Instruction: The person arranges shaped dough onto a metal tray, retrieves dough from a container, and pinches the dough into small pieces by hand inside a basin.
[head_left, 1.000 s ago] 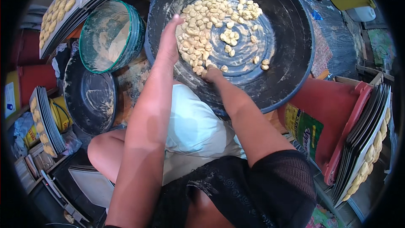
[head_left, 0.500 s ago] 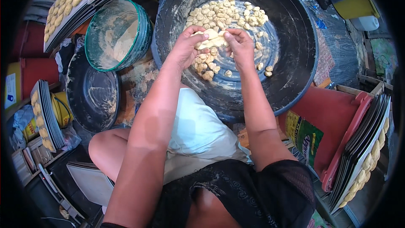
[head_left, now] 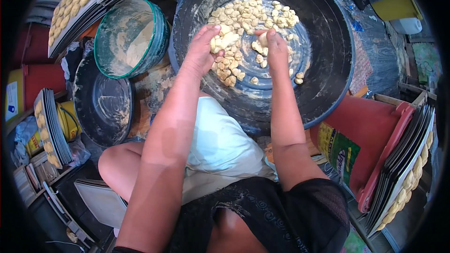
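Above a wide black basin [head_left: 323,61], my left hand [head_left: 199,51] is closed around a pale lump of dough [head_left: 225,40]. My right hand [head_left: 276,52], a short way to its right, pinches a smaller dough piece [head_left: 263,40] between thumb and fingers. A gap separates the two hands. Many floury dough pieces [head_left: 239,14] lie heaped at the far side of the basin, with a second group [head_left: 229,68] beneath my left hand. A few more pieces [head_left: 259,49] show just beside and under my right hand. Part of the left-hand lump is hidden by my fingers.
At the left stand a green-rimmed tub [head_left: 140,37] with flour inside and a smaller black basin [head_left: 105,107]. Stacked trays bearing shaped dough stand at the upper left [head_left: 75,4], left [head_left: 47,126] and right [head_left: 408,178]. A red bin [head_left: 365,136] is right of the basin.
My hands have moved apart, and the dough stretched between them is now in two parts. Several small pieces now show under my right hand.
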Motion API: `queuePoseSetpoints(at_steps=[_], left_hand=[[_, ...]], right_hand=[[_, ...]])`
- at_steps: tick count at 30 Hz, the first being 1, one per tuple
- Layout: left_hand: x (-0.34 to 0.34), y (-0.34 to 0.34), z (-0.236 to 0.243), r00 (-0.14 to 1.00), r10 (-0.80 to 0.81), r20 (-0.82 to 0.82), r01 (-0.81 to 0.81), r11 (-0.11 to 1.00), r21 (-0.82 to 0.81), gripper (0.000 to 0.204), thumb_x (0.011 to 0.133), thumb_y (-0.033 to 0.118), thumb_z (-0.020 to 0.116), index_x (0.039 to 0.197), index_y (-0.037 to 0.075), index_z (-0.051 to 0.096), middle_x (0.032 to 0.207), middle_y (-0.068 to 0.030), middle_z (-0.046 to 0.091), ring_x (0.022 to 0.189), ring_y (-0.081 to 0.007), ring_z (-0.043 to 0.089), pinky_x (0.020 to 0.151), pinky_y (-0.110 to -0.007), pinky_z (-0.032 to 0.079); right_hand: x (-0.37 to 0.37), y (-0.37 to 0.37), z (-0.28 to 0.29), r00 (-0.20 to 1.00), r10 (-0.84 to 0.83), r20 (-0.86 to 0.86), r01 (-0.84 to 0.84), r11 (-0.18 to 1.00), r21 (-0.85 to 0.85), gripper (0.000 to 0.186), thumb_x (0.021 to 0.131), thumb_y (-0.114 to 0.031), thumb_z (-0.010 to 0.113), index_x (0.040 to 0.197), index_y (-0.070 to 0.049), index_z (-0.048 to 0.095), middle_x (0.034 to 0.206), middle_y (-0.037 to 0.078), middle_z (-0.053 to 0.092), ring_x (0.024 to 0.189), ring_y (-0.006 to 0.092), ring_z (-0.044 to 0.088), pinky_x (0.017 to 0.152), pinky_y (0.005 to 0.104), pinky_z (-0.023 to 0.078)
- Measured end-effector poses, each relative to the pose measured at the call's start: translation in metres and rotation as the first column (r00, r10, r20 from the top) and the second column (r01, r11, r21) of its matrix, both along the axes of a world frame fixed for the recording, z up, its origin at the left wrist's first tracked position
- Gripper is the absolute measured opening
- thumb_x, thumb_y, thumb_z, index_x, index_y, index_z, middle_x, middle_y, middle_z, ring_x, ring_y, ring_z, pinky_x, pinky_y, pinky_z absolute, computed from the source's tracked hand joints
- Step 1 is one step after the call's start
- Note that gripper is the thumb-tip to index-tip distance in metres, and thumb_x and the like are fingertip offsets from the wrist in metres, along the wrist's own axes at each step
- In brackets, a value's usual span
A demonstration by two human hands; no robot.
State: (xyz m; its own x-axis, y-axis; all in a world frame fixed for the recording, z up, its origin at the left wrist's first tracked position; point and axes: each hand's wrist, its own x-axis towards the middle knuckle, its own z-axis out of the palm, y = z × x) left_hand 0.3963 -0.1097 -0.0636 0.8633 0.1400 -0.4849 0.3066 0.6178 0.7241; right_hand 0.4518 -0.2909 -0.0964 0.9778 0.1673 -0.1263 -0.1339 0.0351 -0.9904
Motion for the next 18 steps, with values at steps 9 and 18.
queuePoseSetpoints(at_steps=[9, 18], left_hand=[[0.001, -0.004, -0.011, 0.988, 0.082, 0.128, -0.098, 0.987, 0.126, 0.021, 0.093, 0.03, 0.056, 0.101, 0.012, 0.049, 0.094, -0.0031, 0.06, 0.082, -0.013, 0.058, 0.059, -0.027, 0.047], [-0.002, -0.008, -0.004, 0.99, -0.092, 0.107, 0.081, 0.992, 0.101, 0.03, 0.086, 0.027, 0.066, 0.104, 0.013, 0.047, 0.095, -0.0031, 0.059, 0.082, -0.0123, 0.056, 0.06, -0.026, 0.044]], right_hand=[[-0.02, 0.032, 0.015, 0.993, -0.061, 0.105, 0.04, 0.981, 0.192, 0.028, 0.089, -0.005, 0.056, 0.117, -0.001, 0.053, 0.102, 0.012, 0.062, 0.087, 0.0167, 0.062, 0.079, 0.0294, 0.052], [-0.017, 0.033, 0.027, 0.993, 0.109, 0.055, -0.121, 0.936, 0.331, 0.021, 0.095, -0.007, 0.048, 0.111, 0.003, 0.056, 0.094, 0.008, 0.061, 0.07, 0.0128, 0.059, 0.064, 0.0245, 0.052]])
